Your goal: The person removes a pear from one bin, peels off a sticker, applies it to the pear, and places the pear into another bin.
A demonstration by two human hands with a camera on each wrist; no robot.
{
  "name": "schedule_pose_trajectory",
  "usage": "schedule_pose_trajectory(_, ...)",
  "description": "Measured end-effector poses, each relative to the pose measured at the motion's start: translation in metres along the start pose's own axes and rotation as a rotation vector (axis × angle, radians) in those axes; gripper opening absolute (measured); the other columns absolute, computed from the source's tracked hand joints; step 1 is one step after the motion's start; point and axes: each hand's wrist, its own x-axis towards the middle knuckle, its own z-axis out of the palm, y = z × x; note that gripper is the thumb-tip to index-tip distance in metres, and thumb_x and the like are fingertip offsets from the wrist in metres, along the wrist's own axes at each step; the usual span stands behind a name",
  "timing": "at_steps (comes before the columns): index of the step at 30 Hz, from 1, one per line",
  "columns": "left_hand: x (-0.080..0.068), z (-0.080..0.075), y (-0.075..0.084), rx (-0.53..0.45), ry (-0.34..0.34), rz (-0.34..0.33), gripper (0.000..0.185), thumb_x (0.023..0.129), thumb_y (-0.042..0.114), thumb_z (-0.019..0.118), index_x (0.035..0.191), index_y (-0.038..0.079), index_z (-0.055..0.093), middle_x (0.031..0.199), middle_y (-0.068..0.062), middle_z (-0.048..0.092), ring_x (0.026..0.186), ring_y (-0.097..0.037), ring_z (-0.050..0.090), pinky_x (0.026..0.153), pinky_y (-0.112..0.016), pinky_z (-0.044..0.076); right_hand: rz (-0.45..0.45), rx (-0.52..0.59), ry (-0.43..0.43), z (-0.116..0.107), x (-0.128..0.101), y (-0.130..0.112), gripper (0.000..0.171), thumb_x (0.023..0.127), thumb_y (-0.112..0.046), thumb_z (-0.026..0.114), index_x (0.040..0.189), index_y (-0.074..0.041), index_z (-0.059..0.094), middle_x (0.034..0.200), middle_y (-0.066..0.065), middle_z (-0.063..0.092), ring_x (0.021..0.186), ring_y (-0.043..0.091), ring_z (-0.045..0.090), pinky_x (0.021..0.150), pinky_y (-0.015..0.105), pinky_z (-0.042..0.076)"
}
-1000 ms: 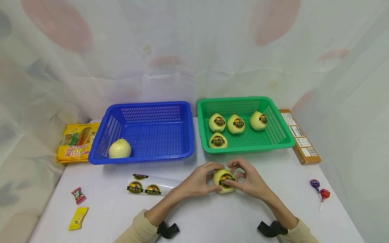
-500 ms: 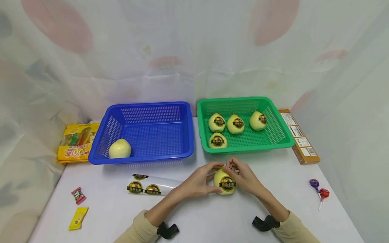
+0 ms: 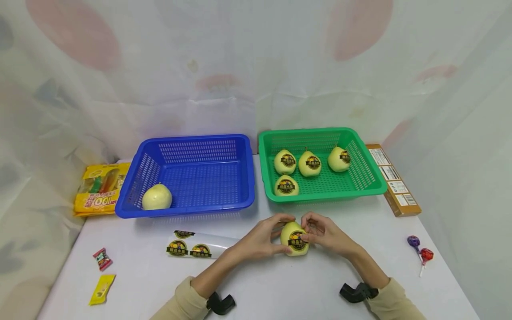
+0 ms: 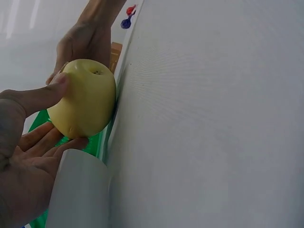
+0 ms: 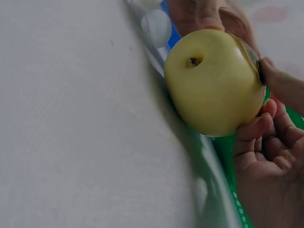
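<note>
A pale yellow pear with a round black-and-gold sticker on its front is between both hands, close over the white table. My left hand grips it from the left, thumb low on the front and fingers behind. From the right, my right hand has its thumb on the sticker's right edge and curled fingertips at the pear's side. The right wrist view shows the sticker edge-on under that thumb, and the pear's hollow base. Left of the hands lies a white roll of matching stickers.
Behind stand a blue basket with one plain pear and a green basket with several stickered pears. A yellow candy bag, small wrapped sweets, lollipops and a brown box lie toward the sides.
My right hand moves its thumb from the sticker up to the pear's top, then back down onto the sticker's right edge. My left hand keeps its grip in place.
</note>
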Motion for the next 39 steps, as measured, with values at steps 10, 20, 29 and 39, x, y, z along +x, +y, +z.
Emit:
schedule_pose_trajectory(10, 0.0, 0.0, -0.002, 0.004, -0.005, 0.014, 0.08, 0.086, 0.005, 0.092, 0.155, 0.007, 0.051, 0.16, -0.011, 0.057, 0.152, -0.029, 0.055, 0.122, -0.029, 0.052, 0.032, -0.151, 0.095, 0.017, 0.003, -0.015, 0.023, 0.101, -0.012, 0.077, 0.113, -0.004, 0.059, 0.094, 0.002, 0.049, 0.082, 0.012, 0.048, 0.063, 0.026, 0.045)
schedule_pose_trajectory(20, -0.002, 0.0, -0.002, -0.02, 0.021, -0.005, 0.076, 0.089, 0.006, 0.09, 0.155, 0.007, 0.052, 0.159, -0.01, 0.059, 0.151, -0.029, 0.057, 0.122, -0.031, 0.053, -0.009, -0.331, 0.184, 0.03, 0.01, -0.021, 0.009, 0.107, -0.011, 0.068, 0.106, -0.01, 0.059, 0.084, -0.006, 0.047, 0.077, 0.002, 0.045, 0.061, 0.023, 0.041)
schedule_pose_trajectory(29, -0.001, 0.001, -0.002, -0.031, 0.021, 0.013, 0.076, 0.087, 0.005, 0.091, 0.153, 0.007, 0.053, 0.157, -0.011, 0.06, 0.151, -0.029, 0.058, 0.122, -0.03, 0.053, -0.018, -0.429, 0.23, 0.035, 0.011, -0.02, 0.039, 0.087, -0.025, 0.093, 0.101, -0.016, 0.057, 0.078, -0.007, 0.043, 0.073, 0.002, 0.042, 0.06, 0.02, 0.036)
schedule_pose_trajectory(39, -0.002, 0.001, -0.002, -0.026, 0.02, 0.013, 0.078, 0.085, 0.003, 0.092, 0.153, 0.004, 0.053, 0.159, -0.014, 0.059, 0.15, -0.032, 0.058, 0.121, -0.028, 0.053, -0.094, -0.328, 0.224, 0.024, 0.013, -0.006, 0.008, 0.105, -0.006, 0.07, 0.1, -0.008, 0.064, 0.084, -0.001, 0.059, 0.078, -0.004, 0.053, 0.063, 0.016, 0.053)
